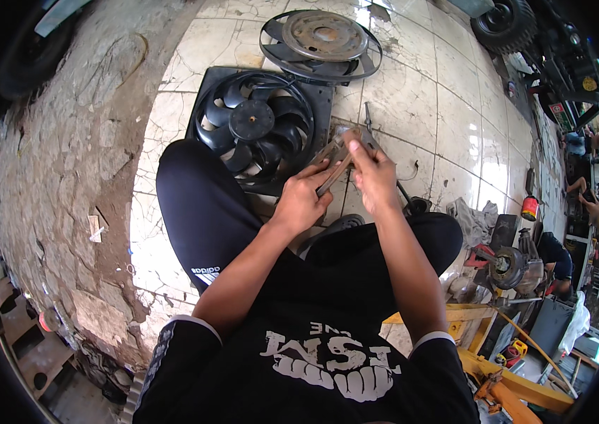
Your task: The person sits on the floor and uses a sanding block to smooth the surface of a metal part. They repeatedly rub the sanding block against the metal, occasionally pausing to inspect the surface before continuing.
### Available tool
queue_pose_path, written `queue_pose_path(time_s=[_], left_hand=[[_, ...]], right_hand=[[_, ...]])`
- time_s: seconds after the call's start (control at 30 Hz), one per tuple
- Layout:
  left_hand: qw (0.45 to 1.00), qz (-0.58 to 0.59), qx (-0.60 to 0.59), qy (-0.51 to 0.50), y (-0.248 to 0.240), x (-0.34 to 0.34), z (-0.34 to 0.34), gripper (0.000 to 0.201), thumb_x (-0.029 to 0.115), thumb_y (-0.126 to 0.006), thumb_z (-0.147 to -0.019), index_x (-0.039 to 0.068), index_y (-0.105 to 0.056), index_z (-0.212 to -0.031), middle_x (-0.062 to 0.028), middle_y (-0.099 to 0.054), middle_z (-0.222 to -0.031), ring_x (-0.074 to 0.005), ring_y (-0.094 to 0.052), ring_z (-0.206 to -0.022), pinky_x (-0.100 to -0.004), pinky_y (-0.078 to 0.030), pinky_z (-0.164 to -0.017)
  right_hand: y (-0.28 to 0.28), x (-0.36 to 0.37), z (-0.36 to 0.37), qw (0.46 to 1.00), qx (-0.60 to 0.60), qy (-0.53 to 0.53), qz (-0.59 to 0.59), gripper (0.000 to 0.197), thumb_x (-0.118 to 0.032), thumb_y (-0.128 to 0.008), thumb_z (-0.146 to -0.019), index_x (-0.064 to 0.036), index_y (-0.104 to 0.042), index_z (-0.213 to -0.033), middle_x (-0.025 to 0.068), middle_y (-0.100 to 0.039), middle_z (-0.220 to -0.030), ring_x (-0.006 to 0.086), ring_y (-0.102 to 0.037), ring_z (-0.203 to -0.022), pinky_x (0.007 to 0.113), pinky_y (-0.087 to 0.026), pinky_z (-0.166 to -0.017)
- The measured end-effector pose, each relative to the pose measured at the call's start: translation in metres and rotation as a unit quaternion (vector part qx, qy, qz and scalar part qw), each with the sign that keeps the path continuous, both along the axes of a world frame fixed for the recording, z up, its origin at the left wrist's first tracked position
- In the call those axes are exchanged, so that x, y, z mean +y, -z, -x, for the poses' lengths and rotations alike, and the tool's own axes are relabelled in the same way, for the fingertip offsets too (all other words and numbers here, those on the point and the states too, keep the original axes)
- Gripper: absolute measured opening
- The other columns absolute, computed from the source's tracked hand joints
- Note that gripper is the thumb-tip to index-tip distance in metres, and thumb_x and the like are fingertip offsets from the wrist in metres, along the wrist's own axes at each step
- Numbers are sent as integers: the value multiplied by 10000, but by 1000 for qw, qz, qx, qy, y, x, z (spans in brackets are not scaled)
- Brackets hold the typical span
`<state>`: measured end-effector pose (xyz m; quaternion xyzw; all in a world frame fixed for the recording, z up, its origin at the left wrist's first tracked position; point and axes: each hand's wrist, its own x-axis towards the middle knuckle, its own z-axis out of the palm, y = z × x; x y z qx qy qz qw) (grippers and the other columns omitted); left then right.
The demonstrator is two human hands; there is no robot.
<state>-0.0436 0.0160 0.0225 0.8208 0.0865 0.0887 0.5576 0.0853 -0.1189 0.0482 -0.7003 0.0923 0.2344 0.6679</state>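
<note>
In front of my crossed legs, my left hand [302,196] is closed round a worn metal tool with two long handles, like pliers [335,174]. Its handles meet near my right hand [374,175], whose thumb and fingers are pinched at the tool's head. Whatever small piece sits in that pinch is mostly covered by the fingers. Just beyond my left hand lies a black radiator fan [251,120] in its square shroud. A thin rod-like tool [367,114] rests on the tiles past my right hand.
Farther off, a rusty round metal plate [325,35] lies on a second black fan ring [268,51]. To the right are a grey rag [474,220], a red can [530,208], a wheel-like part [507,267] and a yellow metal frame [518,385]. Rough stone paving [80,162] borders the tiles on the left.
</note>
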Motion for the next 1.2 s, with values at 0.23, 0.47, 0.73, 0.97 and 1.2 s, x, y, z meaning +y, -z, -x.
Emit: queue_pose_path(time_s=[0.23, 0.47, 0.73, 0.97, 1.2], left_hand=[[999, -27, -17, 8, 1, -9, -4, 570, -29, -734, -810, 57, -721, -1373, -225, -678, -1427, -412, -672, -1292, -438, -572, -1076], [998, -24, -55, -13, 6, -7, -5, 525, -21, -702, -813, 38, -742, -1334, -242, -670, -1440, -400, -702, -1253, -421, -575, -1057], [998, -44, -34, 16, -4, -10, -9, 558, -10, -697, -808, 44, -725, -1363, -228, -679, -1434, -404, -692, -1268, -418, -545, -1080], [986, -163, -17, -19, -18, -11, -12, 419, 124, -731, -937, 93, -737, -1355, -152, -729, -1353, -379, -735, -1156, -458, -598, -983], [981, -179, 64, 48, -30, 42, -34, 662, 47, -714, -834, 62, -604, -1486, -319, -730, -1196, -472, -694, -1168, -513, -566, -1011]], right_hand=[[0, -16, -16, 1000, 25, 6, -13, 471, -347, -939, -875, 6, -639, -962, 18, -634, -762, 55, -499, -534, 216, -373, -454], [-4, -12, 5, 998, 43, -37, 22, 526, -367, -946, -864, 29, -620, -981, 61, -667, -823, 65, -532, -541, 224, -373, -439], [14, -50, -47, 927, 193, 158, -281, 343, -430, -830, -974, -134, -675, -1053, -75, -558, -847, 43, -498, -606, 219, -333, -492], [2, -85, 11, 861, 203, 122, -450, 559, -576, -549, -1105, -87, -638, -1362, -79, -498, -794, 64, -438, -608, 244, -367, -560], [-11, -78, 12, 789, 69, 45, -609, 642, -505, -468, -1145, -17, -479, -1562, -54, -453, -820, 50, -381, -597, 210, -318, -497]])
